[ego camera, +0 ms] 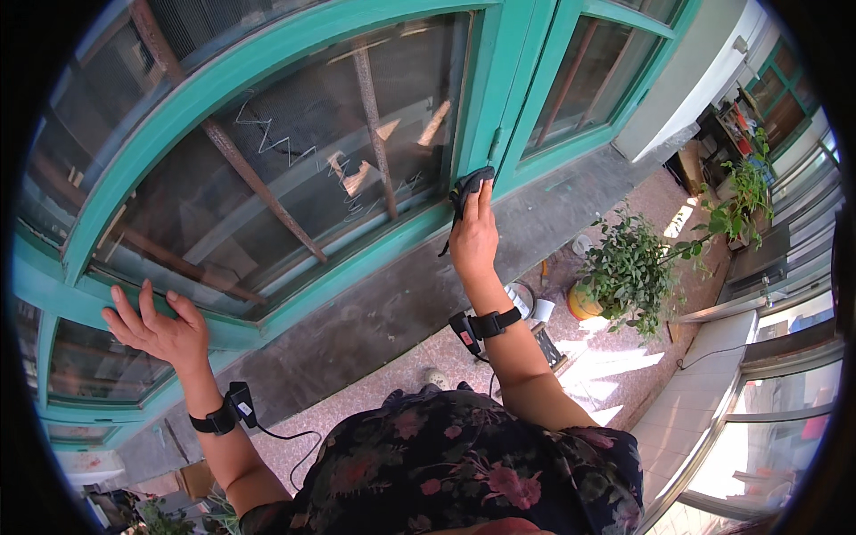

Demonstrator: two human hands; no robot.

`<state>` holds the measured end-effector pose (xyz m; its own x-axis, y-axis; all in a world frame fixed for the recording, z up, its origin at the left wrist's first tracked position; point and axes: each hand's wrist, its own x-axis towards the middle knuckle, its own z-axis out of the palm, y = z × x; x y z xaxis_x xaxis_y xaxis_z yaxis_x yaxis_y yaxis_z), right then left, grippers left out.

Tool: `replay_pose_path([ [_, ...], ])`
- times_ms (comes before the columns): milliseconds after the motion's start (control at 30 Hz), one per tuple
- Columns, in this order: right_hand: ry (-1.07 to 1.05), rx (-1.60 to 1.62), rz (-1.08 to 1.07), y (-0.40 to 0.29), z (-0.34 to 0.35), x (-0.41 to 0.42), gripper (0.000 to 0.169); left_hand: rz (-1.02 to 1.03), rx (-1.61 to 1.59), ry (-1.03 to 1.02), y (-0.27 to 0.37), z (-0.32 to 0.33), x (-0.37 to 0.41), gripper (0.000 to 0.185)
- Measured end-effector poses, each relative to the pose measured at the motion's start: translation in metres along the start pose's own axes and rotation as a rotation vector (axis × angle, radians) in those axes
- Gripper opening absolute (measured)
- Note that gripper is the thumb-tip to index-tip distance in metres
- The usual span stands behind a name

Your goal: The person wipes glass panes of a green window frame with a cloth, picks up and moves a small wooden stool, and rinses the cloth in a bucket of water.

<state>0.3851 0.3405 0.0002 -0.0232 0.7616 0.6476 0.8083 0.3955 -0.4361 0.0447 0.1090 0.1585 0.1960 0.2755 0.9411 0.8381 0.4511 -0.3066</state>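
Observation:
A black cloth (pixel 472 187) is bunched under the fingers of my right hand (pixel 475 234), pressed to the lower corner of the teal window frame (pixel 483 127). A thin dark strip of it dangles below. Near that spot, a painted hinge (pixel 495 143) sits on the frame. At the left, my left hand (pixel 164 331) rests with fingers spread on the frame's lower corner and holds nothing. Between my hands stretches a glass pane (pixel 281 180) with reflections and pale scribbled marks. Rusty brown bars (pixel 261 187) show behind the glass.
A dark stone ledge (pixel 348 321) runs beneath the window. On the floor to the right are a leafy potted plant (pixel 628 267), a white bucket (pixel 521 301) and a small stool (pixel 552 348). Cabled devices are strapped to both wrists. Glazed panels (pixel 782 428) line the right side.

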Motion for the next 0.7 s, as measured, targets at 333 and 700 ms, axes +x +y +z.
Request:
replay_pose_path([
  [333,-0.004,0.207,-0.087,0.027,-0.054,0.015,0.063,0.021,-0.010,-0.003,-0.004,0.001,-0.003,0.030],
  [700,0.165,-0.267,-0.546,-0.023,-0.102,0.106,0.066,0.023,-0.056,0.012,-0.005,0.005,-0.007,0.031],
])
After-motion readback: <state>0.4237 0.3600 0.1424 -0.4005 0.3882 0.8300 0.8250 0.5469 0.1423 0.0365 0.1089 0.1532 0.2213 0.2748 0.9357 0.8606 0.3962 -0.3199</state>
